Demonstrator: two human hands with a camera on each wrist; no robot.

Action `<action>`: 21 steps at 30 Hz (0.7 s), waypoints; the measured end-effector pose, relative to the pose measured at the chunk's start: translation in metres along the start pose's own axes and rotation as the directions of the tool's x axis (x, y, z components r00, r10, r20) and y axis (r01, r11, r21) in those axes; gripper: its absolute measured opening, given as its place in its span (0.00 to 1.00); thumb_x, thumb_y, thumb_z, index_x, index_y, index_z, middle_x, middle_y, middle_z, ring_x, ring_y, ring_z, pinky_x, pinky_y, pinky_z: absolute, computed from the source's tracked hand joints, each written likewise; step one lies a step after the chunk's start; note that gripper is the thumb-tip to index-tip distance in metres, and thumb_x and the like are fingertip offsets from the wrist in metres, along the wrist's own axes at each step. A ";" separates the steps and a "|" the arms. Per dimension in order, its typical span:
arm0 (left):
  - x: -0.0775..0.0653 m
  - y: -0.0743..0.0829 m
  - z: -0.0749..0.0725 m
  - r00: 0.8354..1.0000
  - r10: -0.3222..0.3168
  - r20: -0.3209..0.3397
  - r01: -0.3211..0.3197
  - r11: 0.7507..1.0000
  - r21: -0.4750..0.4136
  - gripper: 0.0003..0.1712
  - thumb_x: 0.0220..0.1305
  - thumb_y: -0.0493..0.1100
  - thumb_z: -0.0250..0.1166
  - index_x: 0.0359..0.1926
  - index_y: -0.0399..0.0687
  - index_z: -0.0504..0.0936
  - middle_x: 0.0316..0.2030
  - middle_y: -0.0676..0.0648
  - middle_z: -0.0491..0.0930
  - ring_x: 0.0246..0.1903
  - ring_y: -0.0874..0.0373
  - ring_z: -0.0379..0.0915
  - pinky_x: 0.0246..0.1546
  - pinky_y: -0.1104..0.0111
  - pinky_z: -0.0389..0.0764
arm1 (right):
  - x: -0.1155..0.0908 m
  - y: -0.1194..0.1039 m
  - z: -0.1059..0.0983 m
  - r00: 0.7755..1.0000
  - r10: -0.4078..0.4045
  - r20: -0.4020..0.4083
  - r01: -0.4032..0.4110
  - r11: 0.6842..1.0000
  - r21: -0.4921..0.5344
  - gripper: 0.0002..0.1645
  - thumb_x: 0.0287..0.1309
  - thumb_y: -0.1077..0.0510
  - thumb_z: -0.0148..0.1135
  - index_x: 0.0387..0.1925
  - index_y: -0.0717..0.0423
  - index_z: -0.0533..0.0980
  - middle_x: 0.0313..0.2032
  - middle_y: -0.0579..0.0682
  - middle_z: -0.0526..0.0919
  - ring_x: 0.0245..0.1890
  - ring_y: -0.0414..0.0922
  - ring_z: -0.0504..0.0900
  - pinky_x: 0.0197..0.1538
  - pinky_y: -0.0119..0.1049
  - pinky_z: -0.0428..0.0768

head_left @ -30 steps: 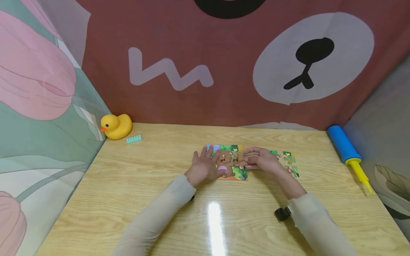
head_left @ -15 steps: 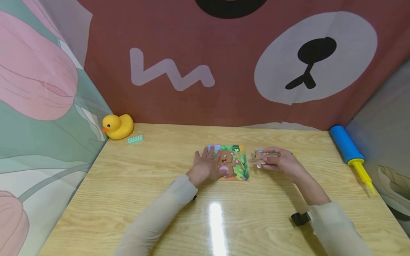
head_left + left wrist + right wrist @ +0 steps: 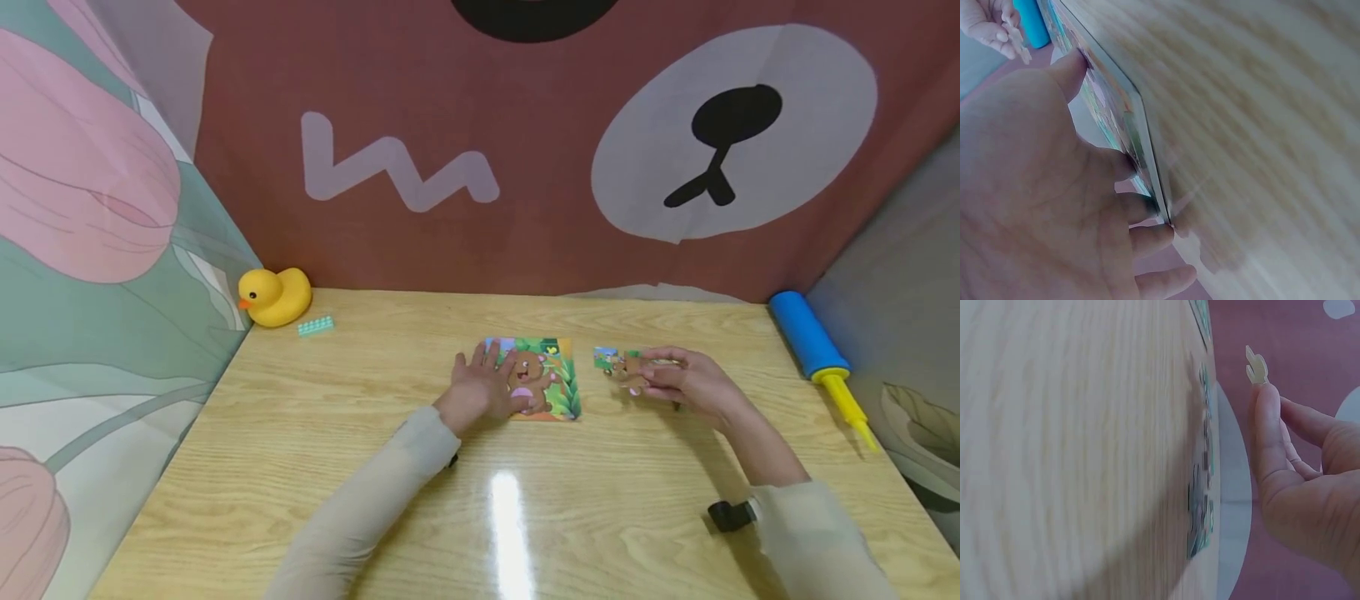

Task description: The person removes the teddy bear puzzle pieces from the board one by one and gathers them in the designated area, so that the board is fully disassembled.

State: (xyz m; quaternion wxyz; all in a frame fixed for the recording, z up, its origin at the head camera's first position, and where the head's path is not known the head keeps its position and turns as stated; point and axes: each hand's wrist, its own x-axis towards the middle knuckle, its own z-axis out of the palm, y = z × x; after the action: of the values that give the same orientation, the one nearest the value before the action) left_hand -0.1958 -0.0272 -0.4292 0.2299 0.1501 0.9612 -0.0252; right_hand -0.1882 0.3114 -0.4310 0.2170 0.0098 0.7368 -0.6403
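My left hand (image 3: 480, 392) rests with spread fingers on the left part of a flat picture board (image 3: 566, 392), which shows a brown bear among green leaves. In the left wrist view, the thumb and fingertips touch the face of the board (image 3: 1138, 125) near its edge. To the right of the board, my right hand (image 3: 693, 383) pinches a small jigsaw piece (image 3: 1258, 367) between thumb and fingers, raised above the table. Below that hand lie several loose jigsaw pieces (image 3: 1200, 506), partly covered by it in the head view.
A yellow rubber duck (image 3: 276, 297) and a mint toy building brick (image 3: 315, 326) sit at the back left of the wooden table (image 3: 360, 383). A blue and yellow hand pump (image 3: 817, 358) lies along the right side. Behind stands a brown bear-print cloth (image 3: 420, 242).
My right hand has moved right, off the board, carrying the jigsaw piece with it. More of the board's right side and some loose pieces now show. The left hand stays put.
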 end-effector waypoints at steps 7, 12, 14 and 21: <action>0.002 -0.001 0.000 1.000 -0.001 -0.006 0.001 1.000 0.011 0.49 0.71 0.77 0.40 0.82 0.62 0.36 0.82 0.47 0.32 0.82 0.49 0.27 0.80 0.45 0.42 | -0.005 0.008 -0.010 0.999 0.036 -0.032 -0.037 0.999 -0.021 0.33 0.74 0.60 0.57 0.70 0.72 0.57 0.44 0.45 0.82 0.41 0.37 0.88 0.50 0.32 0.86; 0.003 -0.002 0.000 1.000 0.006 -0.009 -0.006 1.000 0.012 0.50 0.71 0.77 0.41 0.82 0.62 0.36 0.82 0.46 0.32 0.82 0.48 0.28 0.80 0.45 0.42 | -0.006 0.014 -0.012 0.998 0.055 -0.042 -0.057 0.997 -0.049 0.34 0.74 0.63 0.55 0.72 0.74 0.56 0.46 0.46 0.82 0.41 0.37 0.88 0.50 0.33 0.86; 0.003 -0.001 0.000 1.000 0.008 -0.009 -0.008 1.000 0.011 0.50 0.71 0.77 0.41 0.82 0.62 0.36 0.82 0.46 0.32 0.82 0.48 0.28 0.80 0.45 0.42 | -0.006 0.015 -0.012 0.997 0.069 -0.042 -0.071 0.996 -0.056 0.33 0.74 0.64 0.54 0.72 0.74 0.56 0.45 0.47 0.82 0.41 0.37 0.88 0.49 0.33 0.87; 0.001 0.000 -0.001 1.000 0.003 0.004 -0.003 1.000 0.003 0.49 0.72 0.76 0.39 0.82 0.62 0.36 0.82 0.46 0.31 0.82 0.48 0.27 0.80 0.44 0.40 | -0.007 0.020 -0.014 0.996 0.074 -0.053 -0.078 0.993 -0.092 0.29 0.73 0.65 0.54 0.68 0.75 0.58 0.44 0.48 0.83 0.40 0.37 0.88 0.48 0.34 0.87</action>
State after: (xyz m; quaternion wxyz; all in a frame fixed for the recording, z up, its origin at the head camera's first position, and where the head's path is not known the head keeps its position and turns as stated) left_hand -0.1974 -0.0263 -0.4286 0.2319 0.1517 0.9605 -0.0266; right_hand -0.1803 0.3305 -0.4456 0.2232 0.0434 0.7703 -0.5957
